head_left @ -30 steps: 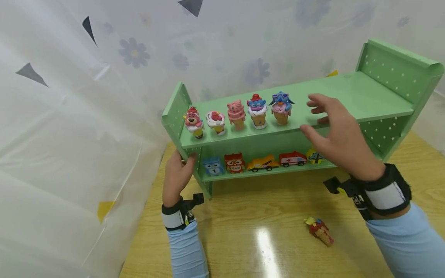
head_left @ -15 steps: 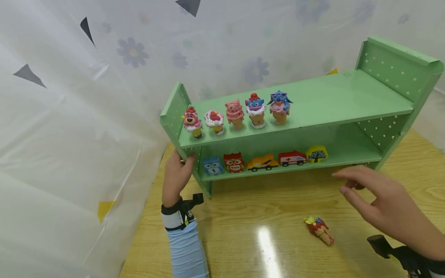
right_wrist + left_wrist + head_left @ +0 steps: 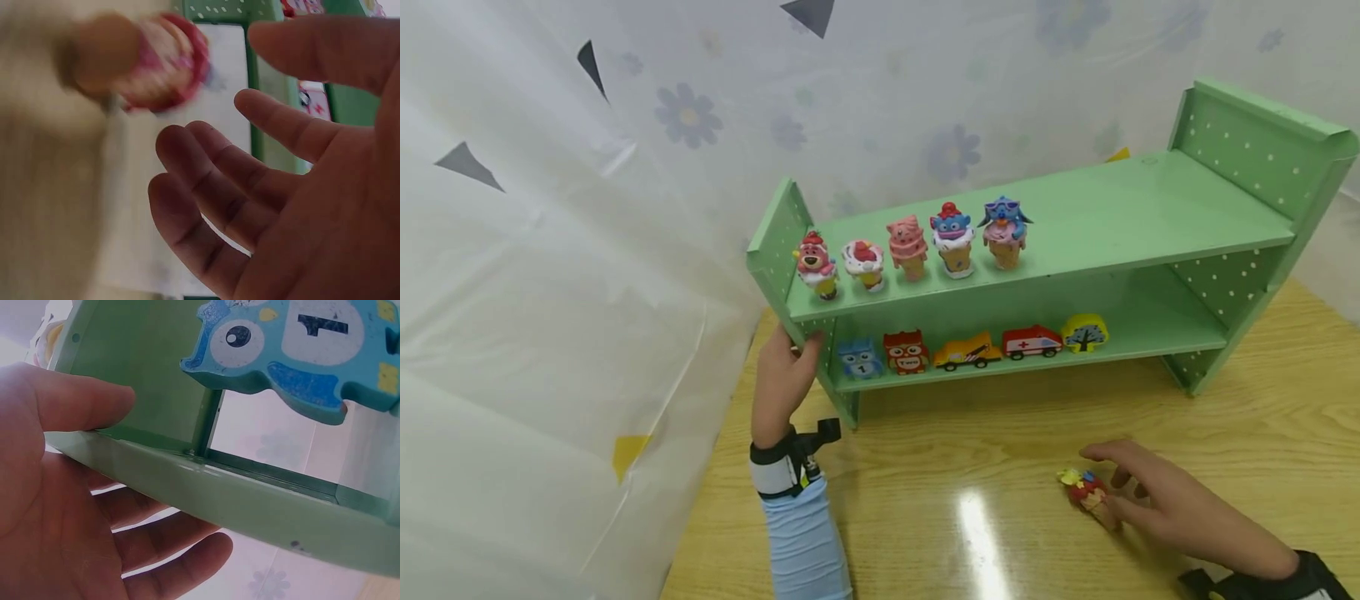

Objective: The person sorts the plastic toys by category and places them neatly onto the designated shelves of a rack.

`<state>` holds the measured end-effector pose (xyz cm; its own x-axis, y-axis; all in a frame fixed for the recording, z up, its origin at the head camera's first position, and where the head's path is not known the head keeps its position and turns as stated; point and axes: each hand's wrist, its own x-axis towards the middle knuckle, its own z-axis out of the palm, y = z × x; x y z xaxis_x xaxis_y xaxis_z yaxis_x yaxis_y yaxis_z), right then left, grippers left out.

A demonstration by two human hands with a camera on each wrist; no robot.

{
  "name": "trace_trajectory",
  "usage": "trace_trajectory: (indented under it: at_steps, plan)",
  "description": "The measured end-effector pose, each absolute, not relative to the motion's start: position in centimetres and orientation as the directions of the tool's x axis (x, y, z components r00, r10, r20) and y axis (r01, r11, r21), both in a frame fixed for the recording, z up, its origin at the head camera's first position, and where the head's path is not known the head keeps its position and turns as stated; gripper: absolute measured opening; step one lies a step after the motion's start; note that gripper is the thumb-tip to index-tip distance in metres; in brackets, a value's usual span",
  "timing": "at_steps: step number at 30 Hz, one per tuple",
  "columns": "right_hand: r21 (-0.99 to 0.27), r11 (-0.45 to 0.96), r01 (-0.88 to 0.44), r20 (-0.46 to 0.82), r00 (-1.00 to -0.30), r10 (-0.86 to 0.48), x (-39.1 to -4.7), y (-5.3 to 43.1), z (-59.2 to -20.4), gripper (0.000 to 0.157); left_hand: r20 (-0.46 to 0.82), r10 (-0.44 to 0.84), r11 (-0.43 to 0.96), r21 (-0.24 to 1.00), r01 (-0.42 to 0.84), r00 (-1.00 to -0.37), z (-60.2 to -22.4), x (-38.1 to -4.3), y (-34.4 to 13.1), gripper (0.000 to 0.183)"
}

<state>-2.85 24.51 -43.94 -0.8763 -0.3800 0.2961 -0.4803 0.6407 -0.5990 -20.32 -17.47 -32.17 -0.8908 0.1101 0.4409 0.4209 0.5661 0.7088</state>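
My left hand (image 3: 784,385) holds the left side panel of a green two-tier shelf (image 3: 1150,204), thumb on one face and fingers behind it, as the left wrist view (image 3: 81,487) shows. Low on the right, my right hand (image 3: 1180,508) hovers at an ice-cream-cone toy (image 3: 1084,492) lying on the wooden table. Its thumb and fingers stand apart around the cone's right side. In the right wrist view the blurred cone toy (image 3: 156,62) is beyond the spread fingertips, with a gap between. Part of the cone is hidden by the hand in the head view.
Several ice-cream figures (image 3: 955,242) stand along the upper tier's left half. On the lower tier sit a blue owl block (image 3: 860,358), a red owl (image 3: 906,352), an orange tow truck (image 3: 967,352), an ambulance (image 3: 1032,342) and a yellow tree (image 3: 1084,333). Plastic sheeting (image 3: 587,333) hangs behind.
My right hand has come down from the upper tier, past the shelf's front, to the cone toy on the table. My left hand and the figures have stayed in place.
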Motion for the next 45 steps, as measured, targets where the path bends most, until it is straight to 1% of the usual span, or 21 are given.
trace_trajectory:
  at_steps: [3, 6, 8, 12, 17, 21, 24, 28, 31, 36, 40, 45]
  plan:
    - [-0.577, 0.638, -0.51, 0.297, -0.859, -0.417, -3.0, 24.0, -44.8, 0.045, 0.441, 0.112, 0.558, 0.714, 0.423, -0.891, -32.1, -20.3, -17.4, 0.035]
    - [-0.524, 0.681, -0.511, 0.308, -0.859, -0.408, -3.2, 23.3, -45.3, 0.042, 0.443, 0.106, 0.562, 0.712, 0.421, -0.89, -32.1, -20.2, -17.4, 0.034]
    - [-0.513, 0.714, -0.476, 0.277, -0.88, -0.387, -3.3, 22.9, -45.3, 0.042, 0.444, 0.101, 0.568, 0.709, 0.418, -0.89, -32.1, -20.2, -17.4, 0.033]
    - [-0.533, 0.759, -0.373, 0.188, -0.927, -0.324, -3.3, 22.1, -45.1, 0.046, 0.451, 0.098, 0.581, 0.698, 0.419, -0.887, -32.1, -20.1, -17.4, 0.033]
    - [-0.559, 0.763, -0.325, 0.18, -0.946, -0.271, -3.2, 21.4, -45.2, 0.044, 0.456, 0.102, 0.584, 0.692, 0.424, -0.884, -32.1, -20.1, -17.3, 0.032]
    - [-0.59, 0.726, -0.353, 0.213, -0.936, -0.282, -3.2, 21.3, -45.4, 0.041, 0.447, 0.095, 0.585, 0.698, 0.413, -0.89, -32.1, -20.1, -17.4, 0.032]
    - [-0.607, 0.699, -0.379, 0.227, -0.925, -0.306, -3.2, 21.1, -45.5, 0.035, 0.44, 0.093, 0.581, 0.705, 0.407, -0.893, -32.2, -20.1, -17.4, 0.033]
    - [-0.618, 0.693, -0.371, 0.209, -0.927, -0.311, -3.1, 20.8, -45.5, 0.029, 0.439, 0.099, 0.572, 0.709, 0.412, -0.893, -32.2, -20.1, -17.4, 0.034]
    - [-0.585, 0.715, -0.383, 0.236, -0.924, -0.302, -2.9, 20.6, -45.5, 0.029, 0.44, 0.101, 0.571, 0.709, 0.414, -0.892, -32.1, -20.1, -17.4, 0.035]
    - [-0.522, 0.714, -0.468, 0.343, -0.881, -0.326, -2.9, 20.2, -45.7, 0.029, 0.444, 0.104, 0.572, 0.705, 0.419, -0.89, -32.0, -20.1, -17.4, 0.036]
    - [-0.547, 0.672, -0.5, 0.362, -0.865, -0.348, -2.7, 19.9, -45.7, 0.026, 0.445, 0.104, 0.57, 0.706, 0.42, -0.889, -32.1, -20.2, -17.4, 0.033]
    - [-0.605, 0.616, -0.504, 0.331, -0.863, -0.382, -2.6, 20.0, -45.4, 0.025, 0.44, 0.093, 0.564, 0.716, 0.411, -0.893, -32.2, -20.3, -17.4, 0.03]
